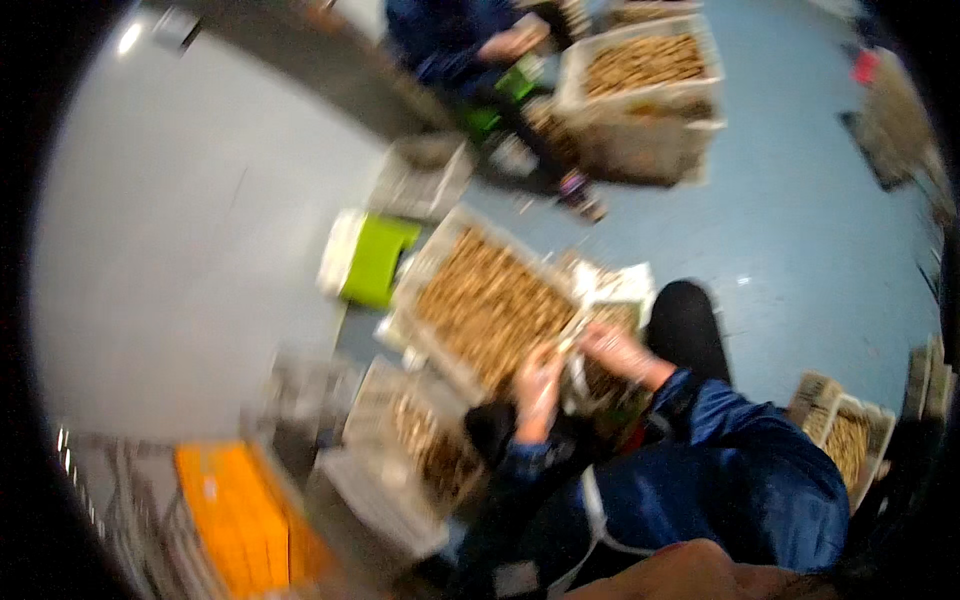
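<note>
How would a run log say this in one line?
white crate: holding brown pieces | left hand: by its near edge | right hand: close beside left | small pale piece: between hands, blurred

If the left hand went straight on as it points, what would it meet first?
Probably the brown pieces heaped in the pale crate, just ahead of the left hand; depth is unclear, so the crate's rim might come first.
</note>
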Demonstrator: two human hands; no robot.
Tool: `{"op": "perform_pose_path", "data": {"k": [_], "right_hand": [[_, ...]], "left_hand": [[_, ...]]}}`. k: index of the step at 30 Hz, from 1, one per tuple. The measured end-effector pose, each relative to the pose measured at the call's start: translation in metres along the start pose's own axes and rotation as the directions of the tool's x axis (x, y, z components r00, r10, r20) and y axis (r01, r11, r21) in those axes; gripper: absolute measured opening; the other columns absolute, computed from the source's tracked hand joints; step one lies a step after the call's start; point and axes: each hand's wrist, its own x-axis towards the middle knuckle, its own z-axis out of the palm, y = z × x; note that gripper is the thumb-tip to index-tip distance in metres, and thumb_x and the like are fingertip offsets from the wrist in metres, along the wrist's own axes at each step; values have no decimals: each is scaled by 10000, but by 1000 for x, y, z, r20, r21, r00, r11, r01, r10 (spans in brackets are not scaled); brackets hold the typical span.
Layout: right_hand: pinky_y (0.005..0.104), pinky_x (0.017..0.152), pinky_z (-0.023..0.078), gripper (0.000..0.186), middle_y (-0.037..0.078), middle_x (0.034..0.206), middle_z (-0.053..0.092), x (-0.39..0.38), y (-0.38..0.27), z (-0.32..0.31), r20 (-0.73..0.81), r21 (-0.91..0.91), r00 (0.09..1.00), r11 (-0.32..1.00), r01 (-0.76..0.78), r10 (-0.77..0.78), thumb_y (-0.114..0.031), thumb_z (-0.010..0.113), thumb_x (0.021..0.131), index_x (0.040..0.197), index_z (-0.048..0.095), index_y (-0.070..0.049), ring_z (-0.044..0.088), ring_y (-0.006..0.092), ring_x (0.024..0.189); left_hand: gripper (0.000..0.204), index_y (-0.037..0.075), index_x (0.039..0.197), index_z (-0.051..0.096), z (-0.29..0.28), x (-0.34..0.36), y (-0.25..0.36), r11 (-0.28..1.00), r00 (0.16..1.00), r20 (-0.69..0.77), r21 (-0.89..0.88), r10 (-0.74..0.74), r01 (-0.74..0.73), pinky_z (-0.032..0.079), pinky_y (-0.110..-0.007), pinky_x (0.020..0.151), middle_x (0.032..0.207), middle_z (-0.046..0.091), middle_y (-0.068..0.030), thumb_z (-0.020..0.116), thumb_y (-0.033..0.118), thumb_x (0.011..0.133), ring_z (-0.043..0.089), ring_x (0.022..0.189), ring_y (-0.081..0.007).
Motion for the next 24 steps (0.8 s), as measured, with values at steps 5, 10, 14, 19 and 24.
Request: {"op": "perform_pose_path", "data": {"k": [5,10,14,19,24], "right_hand": [[269,656,440,207,-16,757,556,11,-16,-5,-121,182,947,931,316,-298,-205,606,939,825,598,-32,497,68,732],[242,654,394,215,-59,745,494,10,1,-8,-114,406,985,899,164,-128,-193,613,933,778,521,-76,428,49,720],[254,669,393,218,-47,764,492,6,-7,4,-138,425,957,858,288,-253,-163,605,926,762,502,-63,430,58,736],[255,725,428,193,-12,836,553,-1,-18,-6,-74,474,981,859,195,-182,-141,608,927,794,518,-34,476,71,798],[256,714,430,203,-27,807,530,7,1,0,-78,428,970,870,243,-233,-153,594,940,796,517,-33,467,69,778]], "left_hand": [[297,-6,1170,589,6,26,3,988,998,39,-149,-43,49,497,-299,816,1027,648,-97,643,132,913,612,946,-149],[320,-7,1191,575,12,17,2,788,958,122,-548,-258,282,485,-278,760,1039,640,-70,637,151,920,601,885,-117],[368,-14,1223,545,13,17,-12,665,952,155,-687,-262,295,476,-266,721,1005,631,-57,633,188,928,586,820,-110],[394,-22,1215,543,10,18,-17,659,947,191,-682,-259,317,447,-260,657,914,611,-33,615,253,942,532,717,-91],[350,11,1135,573,13,16,-2,616,908,230,-674,-350,409,418,-257,595,833,592,-23,565,318,968,501,665,-86]]}}
